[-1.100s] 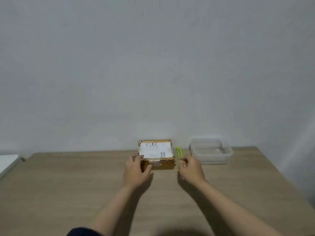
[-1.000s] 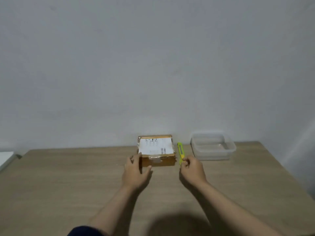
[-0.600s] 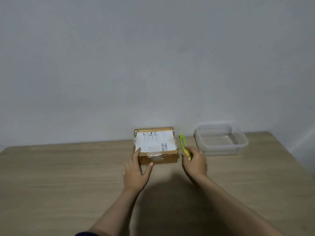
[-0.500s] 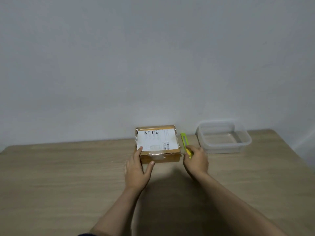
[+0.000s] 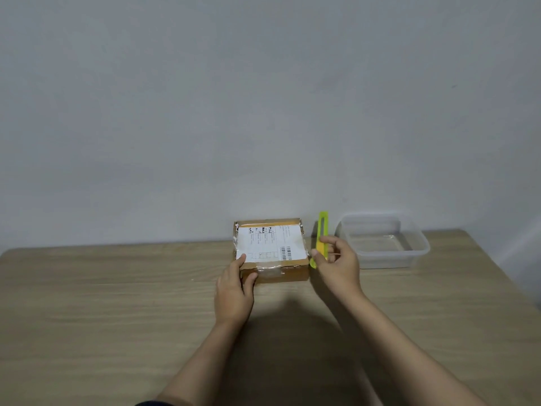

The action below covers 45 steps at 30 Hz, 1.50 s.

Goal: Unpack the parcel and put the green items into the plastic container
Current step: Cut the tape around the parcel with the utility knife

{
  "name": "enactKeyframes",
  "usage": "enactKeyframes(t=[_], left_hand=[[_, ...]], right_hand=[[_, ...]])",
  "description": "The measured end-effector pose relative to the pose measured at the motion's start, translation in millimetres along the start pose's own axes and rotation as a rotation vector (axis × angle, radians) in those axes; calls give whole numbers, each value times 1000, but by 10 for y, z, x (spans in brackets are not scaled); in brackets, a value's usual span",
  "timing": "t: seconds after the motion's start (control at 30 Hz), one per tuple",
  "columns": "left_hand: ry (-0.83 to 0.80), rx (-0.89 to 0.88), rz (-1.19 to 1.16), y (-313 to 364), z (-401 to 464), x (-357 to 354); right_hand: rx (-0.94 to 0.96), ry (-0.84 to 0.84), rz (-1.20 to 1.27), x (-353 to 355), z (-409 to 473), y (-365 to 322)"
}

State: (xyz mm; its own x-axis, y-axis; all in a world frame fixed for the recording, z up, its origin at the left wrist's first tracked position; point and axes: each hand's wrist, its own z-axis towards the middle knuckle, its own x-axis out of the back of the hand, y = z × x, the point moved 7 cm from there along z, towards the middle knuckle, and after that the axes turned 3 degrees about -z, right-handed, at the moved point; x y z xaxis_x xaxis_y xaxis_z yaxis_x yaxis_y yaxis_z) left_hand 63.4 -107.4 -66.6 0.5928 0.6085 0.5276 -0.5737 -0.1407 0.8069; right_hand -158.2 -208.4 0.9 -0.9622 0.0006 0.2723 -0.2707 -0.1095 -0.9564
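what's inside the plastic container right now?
Through the clear plastic container only its bare bottom shows; no items inside. The parcel is taped shut, contents hidden.

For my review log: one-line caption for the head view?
Left hand steadies taped parcel; right hand holds yellow-green cutter.
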Motion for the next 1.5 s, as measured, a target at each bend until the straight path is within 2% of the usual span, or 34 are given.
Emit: enactKeyframes(t=[0.17,0.3,0.43,0.5,0.77,1.13,1.3,1.43,1.5], left_hand=[[-20,-4,-14,-8,25,17],[-72,-27,4,-42,91,26],[-162,-15,20,-100,166,21],[-212,10,-46,-72,173,12],[-253,93,-105,76,-110,180],[-377,38,72,163,-1287,629],[-353,41,25,196,-1457,734],[-445,158,-79,127,-1492,684],[-490,205,-141,79,-1498,644]], right_hand=[[89,-160,-165,-398,102,42],[47,-148,-326,-457,176,260],[72,-380,-201,-608,113,250],[93,-418,-189,-628,64,191],[73,-397,-186,-346,-271,61],[13,-404,-165,171,-1526,205],[1,-403,-181,245,-1692,206],[28,-350,-261,409,-1634,163],[-35,-295,-207,545,-1579,221]])
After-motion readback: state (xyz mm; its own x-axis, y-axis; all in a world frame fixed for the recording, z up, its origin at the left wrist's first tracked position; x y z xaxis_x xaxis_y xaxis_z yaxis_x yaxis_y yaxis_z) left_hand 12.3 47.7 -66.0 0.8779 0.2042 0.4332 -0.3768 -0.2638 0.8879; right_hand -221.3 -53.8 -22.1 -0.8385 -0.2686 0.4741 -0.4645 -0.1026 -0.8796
